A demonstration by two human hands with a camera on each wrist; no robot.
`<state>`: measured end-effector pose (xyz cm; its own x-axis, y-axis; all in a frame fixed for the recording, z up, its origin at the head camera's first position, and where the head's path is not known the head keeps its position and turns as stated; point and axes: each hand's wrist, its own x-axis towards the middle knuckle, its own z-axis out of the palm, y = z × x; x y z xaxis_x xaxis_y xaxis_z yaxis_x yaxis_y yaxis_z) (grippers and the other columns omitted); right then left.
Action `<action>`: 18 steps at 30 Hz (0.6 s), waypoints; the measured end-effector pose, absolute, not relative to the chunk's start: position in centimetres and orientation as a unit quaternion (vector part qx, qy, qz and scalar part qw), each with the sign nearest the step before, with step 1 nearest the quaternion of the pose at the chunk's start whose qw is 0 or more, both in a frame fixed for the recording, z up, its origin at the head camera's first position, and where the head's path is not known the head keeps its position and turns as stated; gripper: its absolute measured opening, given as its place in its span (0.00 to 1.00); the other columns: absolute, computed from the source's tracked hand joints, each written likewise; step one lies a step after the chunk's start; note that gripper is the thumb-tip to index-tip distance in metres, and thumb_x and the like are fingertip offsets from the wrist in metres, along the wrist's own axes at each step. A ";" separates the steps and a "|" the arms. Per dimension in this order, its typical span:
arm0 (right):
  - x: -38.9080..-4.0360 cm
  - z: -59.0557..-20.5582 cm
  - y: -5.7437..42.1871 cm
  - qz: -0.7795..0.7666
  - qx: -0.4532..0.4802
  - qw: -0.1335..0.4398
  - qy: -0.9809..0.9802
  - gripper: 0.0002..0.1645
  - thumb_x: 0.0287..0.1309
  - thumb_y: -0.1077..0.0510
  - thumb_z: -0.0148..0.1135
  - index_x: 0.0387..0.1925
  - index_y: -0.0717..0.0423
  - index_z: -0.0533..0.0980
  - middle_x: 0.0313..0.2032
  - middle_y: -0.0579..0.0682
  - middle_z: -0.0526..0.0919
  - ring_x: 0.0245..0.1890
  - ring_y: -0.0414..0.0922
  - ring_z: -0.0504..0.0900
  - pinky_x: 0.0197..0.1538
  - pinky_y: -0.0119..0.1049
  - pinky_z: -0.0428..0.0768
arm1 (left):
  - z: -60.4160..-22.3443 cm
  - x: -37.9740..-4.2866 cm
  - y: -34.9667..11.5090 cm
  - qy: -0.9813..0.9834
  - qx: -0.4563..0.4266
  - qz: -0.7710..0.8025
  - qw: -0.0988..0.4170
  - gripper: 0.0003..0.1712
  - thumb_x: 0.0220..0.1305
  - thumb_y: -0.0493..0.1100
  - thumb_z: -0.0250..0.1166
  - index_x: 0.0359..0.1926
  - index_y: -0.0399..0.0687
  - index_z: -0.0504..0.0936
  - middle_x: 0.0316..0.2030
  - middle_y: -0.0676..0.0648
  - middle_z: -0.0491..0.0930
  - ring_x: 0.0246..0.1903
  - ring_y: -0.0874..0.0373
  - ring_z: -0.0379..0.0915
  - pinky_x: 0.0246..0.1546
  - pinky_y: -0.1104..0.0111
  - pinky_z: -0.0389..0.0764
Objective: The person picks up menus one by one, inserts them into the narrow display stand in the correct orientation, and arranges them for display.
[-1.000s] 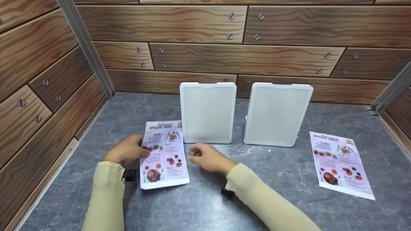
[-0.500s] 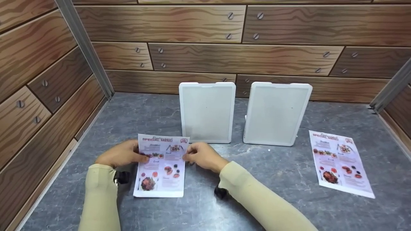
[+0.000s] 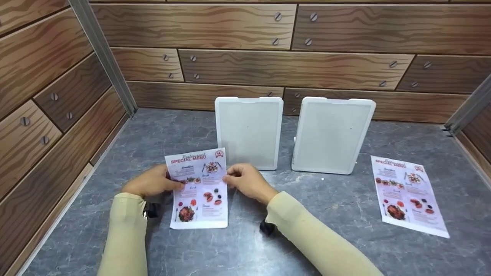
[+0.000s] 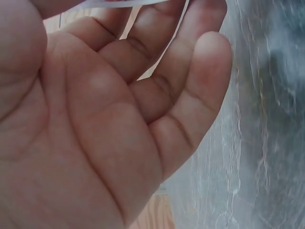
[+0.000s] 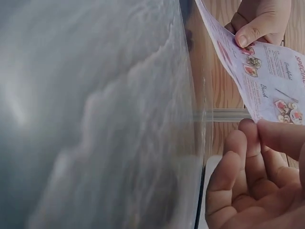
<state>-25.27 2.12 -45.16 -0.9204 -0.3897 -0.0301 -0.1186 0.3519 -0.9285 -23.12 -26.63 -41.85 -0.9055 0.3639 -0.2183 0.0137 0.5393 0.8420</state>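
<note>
A printed menu sheet headed "Special Menu" is held up off the table, its face toward me. My left hand pinches its left edge, thumb on the front and the other fingers behind. On the opposite edge, my right hand pinches the paper between thumb and fingertips, as the right wrist view shows beside the menu. In the left wrist view, the palm of my left hand fills the picture, with only a sliver of paper at the top. Behind the menu stands a white-framed display stand, its lower left corner covered by the sheet.
A second white display stand leans back to the right of the first. Another menu sheet lies flat on the grey marbled table at the right. Wood-patterned walls enclose the back and sides.
The menu was in my left hand alone; my right hand has come to its right edge and pinches it. The sheet dipped toward me, then rose and tilted slightly.
</note>
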 end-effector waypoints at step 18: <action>-24.7 -43.4 8.6 -0.542 -0.201 0.039 0.815 0.05 0.67 0.60 0.67 0.36 0.58 0.83 0.28 0.46 0.81 0.28 0.40 0.74 0.31 0.30 0.72 | -41.4 -23.7 -22.7 0.864 0.150 0.459 0.144 0.11 0.66 0.39 0.70 0.44 0.34 0.84 0.36 0.45 0.85 0.33 0.57 0.76 0.36 0.67 0.76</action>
